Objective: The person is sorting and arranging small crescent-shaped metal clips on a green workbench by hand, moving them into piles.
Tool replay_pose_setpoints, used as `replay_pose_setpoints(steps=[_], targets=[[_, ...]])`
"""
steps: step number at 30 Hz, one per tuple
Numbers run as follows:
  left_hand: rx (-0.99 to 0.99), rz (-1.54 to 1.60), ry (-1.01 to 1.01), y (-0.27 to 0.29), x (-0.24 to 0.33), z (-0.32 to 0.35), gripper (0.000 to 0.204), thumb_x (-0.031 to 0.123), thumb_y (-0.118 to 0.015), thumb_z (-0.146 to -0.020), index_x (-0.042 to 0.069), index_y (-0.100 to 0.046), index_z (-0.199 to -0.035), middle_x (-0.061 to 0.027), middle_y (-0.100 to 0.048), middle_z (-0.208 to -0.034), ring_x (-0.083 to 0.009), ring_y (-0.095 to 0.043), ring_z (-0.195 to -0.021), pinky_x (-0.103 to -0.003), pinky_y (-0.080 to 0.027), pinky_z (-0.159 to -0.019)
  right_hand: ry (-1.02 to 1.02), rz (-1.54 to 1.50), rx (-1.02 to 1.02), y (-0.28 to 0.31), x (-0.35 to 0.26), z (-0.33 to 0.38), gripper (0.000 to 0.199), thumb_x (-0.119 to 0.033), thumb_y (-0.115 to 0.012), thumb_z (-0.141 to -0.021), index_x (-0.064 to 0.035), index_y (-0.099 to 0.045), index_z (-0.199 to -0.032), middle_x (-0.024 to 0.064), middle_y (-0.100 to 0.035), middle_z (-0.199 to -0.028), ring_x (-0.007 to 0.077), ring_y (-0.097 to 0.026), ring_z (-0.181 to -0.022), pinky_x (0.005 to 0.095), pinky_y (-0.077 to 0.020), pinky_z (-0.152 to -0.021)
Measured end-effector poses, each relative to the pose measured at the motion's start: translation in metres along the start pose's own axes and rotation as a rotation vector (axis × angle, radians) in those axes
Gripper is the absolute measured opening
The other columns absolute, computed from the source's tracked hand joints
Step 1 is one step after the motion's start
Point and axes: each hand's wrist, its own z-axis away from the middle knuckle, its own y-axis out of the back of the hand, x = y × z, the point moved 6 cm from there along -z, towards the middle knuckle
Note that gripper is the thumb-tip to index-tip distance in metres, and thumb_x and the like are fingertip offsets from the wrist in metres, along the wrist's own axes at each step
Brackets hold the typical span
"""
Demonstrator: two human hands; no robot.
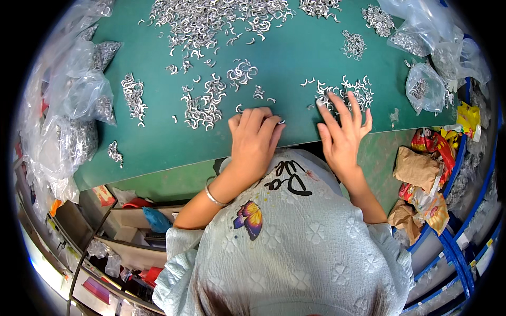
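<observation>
Head view: nr tabletop edge, L hand curled (grip unclear) – gap – R hand splayed over metal bits

The green table was cropped above.
At its far side, the large metal heap was cut off; at its near side, the left hand's palm was hidden, and its grip could not be told.
</observation>
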Motion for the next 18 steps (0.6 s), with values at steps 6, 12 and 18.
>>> replay_pose_setpoints(steps=[6,12,18], targets=[[0.027,0.014,0.016,0.003,0.005,0.000,0.028,0.006,-0.076,-0.075,0.006,-0.065,-0.101,-0.0049,-0.058,-0.098,-0.0230,-0.054,-0.089,-0.037,-0.034,-0.079,-0.015,-0.310,0.295,0.012,0.011,0.001,0.017,-0.007,-0.068,-0.082,-0.0063,-0.071,-0.098,0.0049,-0.063,-0.110,0.0270,-0.053,-0.115,0.0401,-0.0278,-0.100],[-0.012,0.098,-0.035,-0.013,0.005,-0.005,0.026,0.002,-0.073,-0.078,0.003,-0.065,-0.102,-0.0083,-0.059,-0.100,-0.0261,-0.056,-0.090,-0.037,-0.041,-0.076,-0.059,-0.189,0.301,0.014,0.015,-0.009,0.019,-0.013,-0.076,-0.077,-0.0117,-0.071,-0.095,0.0009,-0.061,-0.105,0.0238,-0.052,-0.106,0.0396,-0.0275,-0.094],[0.056,0.237,-0.067,-0.023,0.016,-0.028,0.026,-0.003,-0.070,-0.079,0.000,-0.064,-0.104,-0.0118,-0.059,-0.103,-0.0302,-0.058,-0.086,-0.040,-0.049,-0.074,-0.087,-0.043,0.308,0.004,0.008,-0.019,0.020,-0.017,-0.079,-0.074,-0.0134,-0.069,-0.091,-0.0018,-0.059,-0.105,0.0236,-0.051,-0.105,0.0422,-0.0257,-0.092]])
